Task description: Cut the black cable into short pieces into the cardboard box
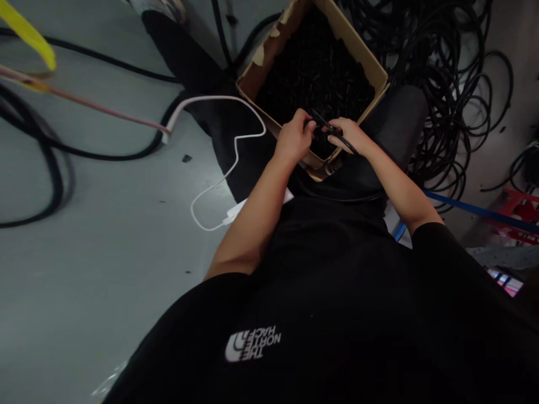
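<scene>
Over the near corner of an open cardboard box (362, 42), my two hands are close together. My left hand (297, 134) is closed, thumb against fingers, on a small dark piece that is too small to make out. My right hand (347, 134) has its fingers wrapped round a black cable (344, 142), whose end points toward my left hand. From my right hand the cable loops down across my lap. Many small black pieces (315, 67) fill the box, which sits between my legs.
Tangled black cables (438, 73) lie on the floor at the right, near a red object (517, 216) and a blue strip (480, 210). Thick black cable (105, 154) curves across the left floor. A white cord (236, 151) runs beside my left arm. A yellow strip (29, 33) is at upper left.
</scene>
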`<state>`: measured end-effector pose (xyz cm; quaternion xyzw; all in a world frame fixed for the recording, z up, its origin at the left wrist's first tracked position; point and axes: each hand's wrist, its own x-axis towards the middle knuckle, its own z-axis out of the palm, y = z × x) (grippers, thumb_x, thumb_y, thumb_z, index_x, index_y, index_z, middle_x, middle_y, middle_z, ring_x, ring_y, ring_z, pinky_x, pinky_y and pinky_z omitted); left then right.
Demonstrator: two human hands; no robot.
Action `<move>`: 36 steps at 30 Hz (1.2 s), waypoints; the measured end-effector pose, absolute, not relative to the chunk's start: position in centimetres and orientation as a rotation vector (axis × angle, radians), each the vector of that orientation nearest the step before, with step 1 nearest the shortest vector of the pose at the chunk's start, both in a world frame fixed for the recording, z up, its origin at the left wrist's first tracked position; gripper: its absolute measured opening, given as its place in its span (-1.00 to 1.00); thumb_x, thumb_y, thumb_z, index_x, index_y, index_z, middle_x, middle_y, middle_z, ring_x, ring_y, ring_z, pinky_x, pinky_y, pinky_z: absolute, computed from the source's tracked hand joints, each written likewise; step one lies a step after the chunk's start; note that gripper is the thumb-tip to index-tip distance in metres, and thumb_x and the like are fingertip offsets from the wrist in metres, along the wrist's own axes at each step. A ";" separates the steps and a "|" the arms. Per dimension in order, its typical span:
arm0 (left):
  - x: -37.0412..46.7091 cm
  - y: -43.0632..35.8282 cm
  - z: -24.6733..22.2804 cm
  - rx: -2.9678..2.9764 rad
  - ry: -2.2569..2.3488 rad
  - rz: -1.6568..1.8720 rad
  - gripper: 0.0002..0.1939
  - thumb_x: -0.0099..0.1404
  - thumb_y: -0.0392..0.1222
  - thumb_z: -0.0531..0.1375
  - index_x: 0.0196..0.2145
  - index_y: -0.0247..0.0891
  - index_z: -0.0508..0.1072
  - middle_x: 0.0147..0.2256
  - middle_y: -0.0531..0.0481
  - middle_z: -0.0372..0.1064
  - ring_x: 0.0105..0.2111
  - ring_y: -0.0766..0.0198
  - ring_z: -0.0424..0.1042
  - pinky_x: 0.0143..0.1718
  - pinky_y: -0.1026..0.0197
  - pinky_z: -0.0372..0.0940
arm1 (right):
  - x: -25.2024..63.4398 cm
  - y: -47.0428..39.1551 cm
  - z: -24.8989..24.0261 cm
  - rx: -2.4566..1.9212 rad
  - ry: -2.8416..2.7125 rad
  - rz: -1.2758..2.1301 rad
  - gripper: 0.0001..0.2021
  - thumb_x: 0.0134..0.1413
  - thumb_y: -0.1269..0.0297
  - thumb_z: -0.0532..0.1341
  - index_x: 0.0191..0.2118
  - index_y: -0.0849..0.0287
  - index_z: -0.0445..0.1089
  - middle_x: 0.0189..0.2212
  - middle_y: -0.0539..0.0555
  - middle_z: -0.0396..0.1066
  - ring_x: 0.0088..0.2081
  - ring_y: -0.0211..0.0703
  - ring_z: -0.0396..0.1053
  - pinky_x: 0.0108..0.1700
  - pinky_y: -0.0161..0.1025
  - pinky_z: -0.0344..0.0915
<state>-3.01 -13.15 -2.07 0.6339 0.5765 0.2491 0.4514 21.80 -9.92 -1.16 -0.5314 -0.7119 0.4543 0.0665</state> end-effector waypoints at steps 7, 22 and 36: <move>-2.7 -12.8 -2.4 1.526 1.421 0.532 -0.52 0.85 0.34 0.19 -0.02 -0.08 0.64 -0.25 -0.15 0.66 0.04 -0.19 0.81 0.40 -0.26 0.64 | 21.7 -10.0 -2.4 -1.566 -2.026 1.509 -0.82 0.34 0.28 0.47 -0.04 0.07 0.50 -0.15 0.04 0.55 -0.15 -0.05 0.55 0.09 -0.05 0.67; -3.5 -12.0 -3.8 1.213 1.434 0.570 0.03 0.70 0.87 -0.04 0.34 -0.11 0.62 -0.12 -0.29 0.60 0.03 -0.28 0.82 0.09 -0.44 0.76 | 21.7 -10.1 -0.5 -1.452 -1.476 1.899 -0.62 0.38 0.07 0.54 0.14 0.09 0.52 -0.14 0.01 0.55 -0.18 -0.06 0.64 0.00 -0.04 0.79; -1.2 -12.8 0.2 1.525 1.452 0.589 -0.31 0.69 0.59 0.41 0.26 -0.08 0.61 0.05 -0.25 0.69 0.20 -0.27 0.75 0.41 -0.38 0.64 | 21.2 -10.0 -1.2 -1.535 -1.770 1.855 -0.77 0.38 0.41 0.47 -0.08 0.05 0.42 -0.34 -0.07 0.50 -0.27 -0.13 0.56 -0.01 -0.16 0.69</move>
